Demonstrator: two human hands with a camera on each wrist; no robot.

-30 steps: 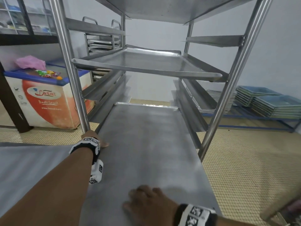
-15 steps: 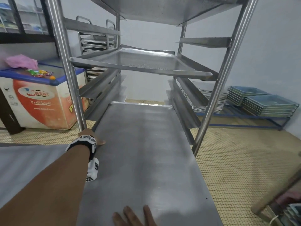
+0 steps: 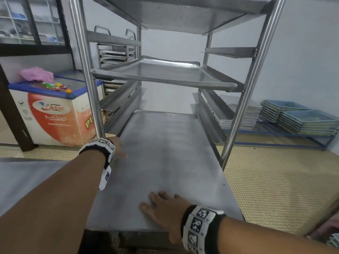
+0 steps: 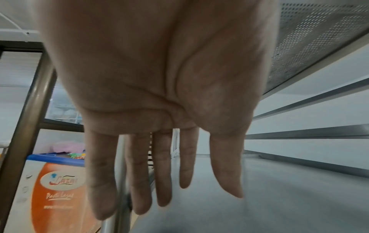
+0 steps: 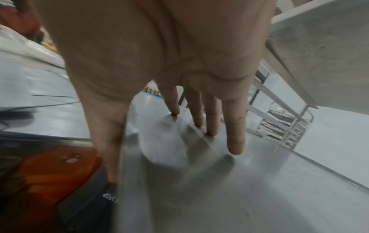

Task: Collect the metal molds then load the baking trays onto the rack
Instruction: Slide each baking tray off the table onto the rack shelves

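Note:
A long flat steel baking tray (image 3: 170, 154) lies partly inside the steel rack (image 3: 86, 74), its near end sticking out toward me. My left hand (image 3: 119, 147) lies at the tray's left edge beside the rack's front left post, fingers straight (image 4: 139, 173). My right hand (image 3: 161, 206) rests flat on the tray's near end with spread fingers (image 5: 235, 126) touching the metal. Another perforated tray (image 3: 161, 74) sits on a higher rail, and a third one (image 3: 183, 13) is above it. No metal molds are in view.
An orange and white chest freezer (image 3: 53, 114) with a pink cloth (image 3: 36, 74) stands to the left. A second tray trolley (image 3: 115, 52) is behind the rack. Stacks of trays (image 3: 300, 120) sit on a low blue frame at right. A grey table surface (image 3: 22, 180) lies at my left.
My right hand dropped back toward the bottom edge of the view, then returned flat onto the tray's near end. The left hand stayed at the tray's left edge.

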